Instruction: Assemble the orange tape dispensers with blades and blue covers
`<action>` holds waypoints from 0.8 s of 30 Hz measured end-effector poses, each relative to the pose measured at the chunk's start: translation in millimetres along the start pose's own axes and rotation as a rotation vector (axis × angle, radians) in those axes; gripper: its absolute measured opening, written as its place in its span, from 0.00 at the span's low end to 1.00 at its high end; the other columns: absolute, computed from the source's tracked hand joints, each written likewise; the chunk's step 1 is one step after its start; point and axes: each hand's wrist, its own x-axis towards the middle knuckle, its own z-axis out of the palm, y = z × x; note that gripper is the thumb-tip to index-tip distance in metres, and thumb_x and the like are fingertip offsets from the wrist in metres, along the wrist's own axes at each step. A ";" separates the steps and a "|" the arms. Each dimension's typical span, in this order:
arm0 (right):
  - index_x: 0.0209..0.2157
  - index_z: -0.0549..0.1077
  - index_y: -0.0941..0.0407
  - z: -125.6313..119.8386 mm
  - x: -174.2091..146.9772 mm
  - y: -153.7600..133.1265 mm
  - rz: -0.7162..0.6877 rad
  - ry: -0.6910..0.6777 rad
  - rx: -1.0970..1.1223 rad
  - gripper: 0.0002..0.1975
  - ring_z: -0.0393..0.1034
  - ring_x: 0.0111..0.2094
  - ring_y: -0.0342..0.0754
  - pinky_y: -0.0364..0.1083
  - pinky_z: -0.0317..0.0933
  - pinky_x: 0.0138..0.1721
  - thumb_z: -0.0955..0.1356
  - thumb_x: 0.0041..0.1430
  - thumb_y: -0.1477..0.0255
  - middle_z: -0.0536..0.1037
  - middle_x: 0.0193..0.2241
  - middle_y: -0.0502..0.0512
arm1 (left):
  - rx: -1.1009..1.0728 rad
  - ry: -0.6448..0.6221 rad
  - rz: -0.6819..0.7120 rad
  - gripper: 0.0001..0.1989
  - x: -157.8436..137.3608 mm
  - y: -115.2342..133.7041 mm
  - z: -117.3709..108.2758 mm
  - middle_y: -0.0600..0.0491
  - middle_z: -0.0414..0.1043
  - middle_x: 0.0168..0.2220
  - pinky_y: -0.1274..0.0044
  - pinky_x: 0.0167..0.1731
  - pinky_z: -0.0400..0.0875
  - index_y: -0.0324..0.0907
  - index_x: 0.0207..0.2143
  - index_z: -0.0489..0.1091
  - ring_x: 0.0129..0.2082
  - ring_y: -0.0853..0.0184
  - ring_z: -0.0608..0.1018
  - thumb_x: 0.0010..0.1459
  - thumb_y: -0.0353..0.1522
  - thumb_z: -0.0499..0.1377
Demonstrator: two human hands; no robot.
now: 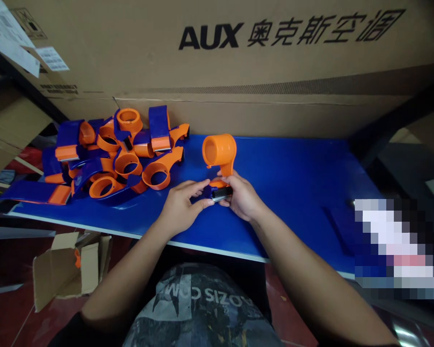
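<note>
Between my two hands is an orange and blue tape dispenser (220, 150), its round orange hub upright toward the back of the blue table. My right hand (243, 196) grips its orange neck and the side of its black-and-metal front end. Thumb and fingers of my left hand (183, 205) pinch the blue part on the other side of that end. My fingers hide some of the front piece. Left of my hands lies a heap of similar orange and blue tape dispensers (129, 164), tangled together.
Behind the blue table (292, 193) stands a large cardboard box (217, 67) with printed lettering. An opened small carton (58, 270) sits on the floor at lower left. Dark frame posts (401, 106) rise at both sides. A pixelated patch covers the right edge.
</note>
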 end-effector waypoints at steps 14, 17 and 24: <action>0.43 0.68 0.52 3.0 1.3 5.0 0.022 0.076 -0.024 0.15 0.62 0.19 0.41 0.39 0.47 0.15 0.69 0.52 0.67 0.74 0.27 0.48 | 0.117 -0.012 0.065 0.33 -3.4 2.6 4.5 0.50 0.77 0.49 0.69 0.51 0.79 0.48 0.65 0.69 0.46 0.65 0.81 0.59 0.41 0.70; 0.42 0.68 0.53 3.2 0.7 4.5 0.023 0.083 -0.002 0.14 0.61 0.19 0.40 0.39 0.47 0.15 0.69 0.53 0.67 0.73 0.26 0.47 | 0.171 0.010 0.080 0.29 -3.1 3.9 7.2 0.49 0.77 0.49 0.68 0.52 0.78 0.47 0.65 0.68 0.48 0.63 0.80 0.63 0.39 0.67; 0.41 0.64 0.51 0.7 0.2 5.1 0.050 0.042 -0.017 0.13 0.60 0.16 0.40 0.38 0.45 0.14 0.70 0.56 0.65 0.70 0.22 0.45 | 0.352 0.012 0.110 0.26 -3.6 6.2 12.6 0.44 0.76 0.50 0.65 0.55 0.75 0.42 0.67 0.65 0.52 0.58 0.78 0.69 0.38 0.58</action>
